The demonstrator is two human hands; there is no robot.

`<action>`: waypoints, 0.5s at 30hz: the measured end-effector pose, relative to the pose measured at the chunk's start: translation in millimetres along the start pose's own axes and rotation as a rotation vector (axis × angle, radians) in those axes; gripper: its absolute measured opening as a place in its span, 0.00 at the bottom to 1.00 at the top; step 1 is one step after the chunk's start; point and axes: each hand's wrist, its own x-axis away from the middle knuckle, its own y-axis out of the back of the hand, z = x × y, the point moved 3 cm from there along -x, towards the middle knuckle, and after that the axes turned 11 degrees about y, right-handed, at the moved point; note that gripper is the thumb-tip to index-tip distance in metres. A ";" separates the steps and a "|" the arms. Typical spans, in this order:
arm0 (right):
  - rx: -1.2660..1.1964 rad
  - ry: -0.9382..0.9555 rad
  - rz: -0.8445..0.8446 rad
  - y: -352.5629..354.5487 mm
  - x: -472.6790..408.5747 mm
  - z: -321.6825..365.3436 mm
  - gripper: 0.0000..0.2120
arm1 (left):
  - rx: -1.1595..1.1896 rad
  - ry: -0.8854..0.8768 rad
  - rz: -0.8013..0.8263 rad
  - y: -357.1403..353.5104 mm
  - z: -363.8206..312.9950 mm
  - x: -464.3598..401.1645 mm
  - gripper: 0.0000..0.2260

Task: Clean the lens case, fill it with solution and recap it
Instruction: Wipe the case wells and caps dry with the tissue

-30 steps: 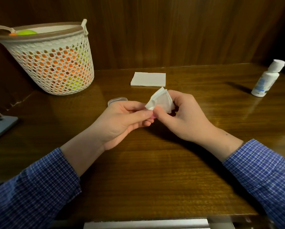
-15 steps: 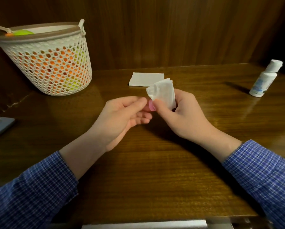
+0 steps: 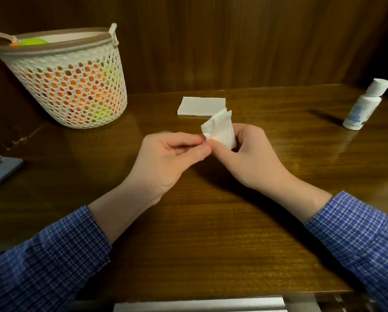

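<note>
Your right hand [image 3: 249, 158] pinches the folded tissue [image 3: 221, 130] against something small, hidden in your left hand's [image 3: 166, 161] pinch; the solution bottle [image 3: 364, 106] stands far right on the counter [image 3: 211, 233].

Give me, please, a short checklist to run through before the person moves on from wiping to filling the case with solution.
1. Tissue held by the right hand: ok.
2. Left hand pinching at the tissue's edge; lens case itself hidden: cannot tell.
3. Case wiped clean: cannot tell.
4. Solution bottle upright on the table, far right: ok.
5. Bottle cap off for pouring: not ok, cap on.
6. Spare folded tissue behind the hands: ok.
</note>
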 end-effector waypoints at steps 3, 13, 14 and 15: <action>-0.091 -0.180 0.010 -7.9 2.1 -6.5 0.14 | -0.113 -0.178 -0.059 -1.5 -2.5 5.2 0.13; -0.015 0.127 -0.027 5.4 -1.8 4.6 0.09 | 0.124 0.162 0.031 -2.7 -3.6 -3.4 0.08; 0.000 0.157 -0.009 6.7 -1.5 4.6 0.08 | 0.194 0.247 0.094 -4.4 -1.2 -5.1 0.09; 0.007 0.184 0.021 7.0 -0.8 5.1 0.07 | 0.254 0.321 0.155 -6.0 0.9 -6.0 0.09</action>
